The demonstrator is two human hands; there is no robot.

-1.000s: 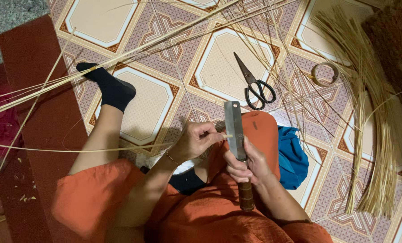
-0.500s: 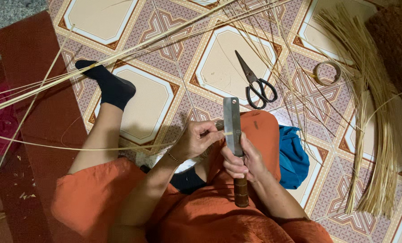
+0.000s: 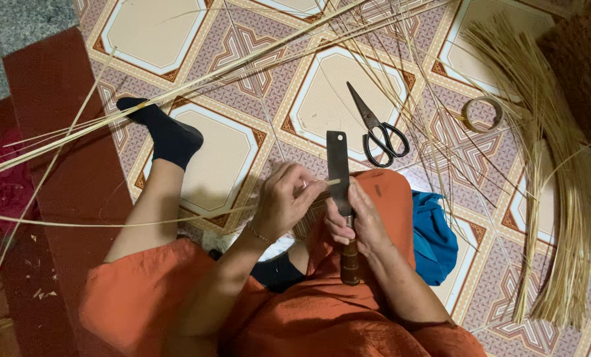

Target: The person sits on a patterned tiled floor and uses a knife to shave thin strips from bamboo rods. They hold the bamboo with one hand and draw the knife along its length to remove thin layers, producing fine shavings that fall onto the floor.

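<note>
While right hand fists the knife handle, blade up over the orange-clad knee, left hand pinches a thin bamboo strip against the blade. Scissors lie just beyond the knife tip; tape roll, splint bundle further right; blue cloth beside knee.

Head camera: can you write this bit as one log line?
left hand: pinches bamboo strip | right hand: grips knife upright | strip against blade | scissors on floor
</note>
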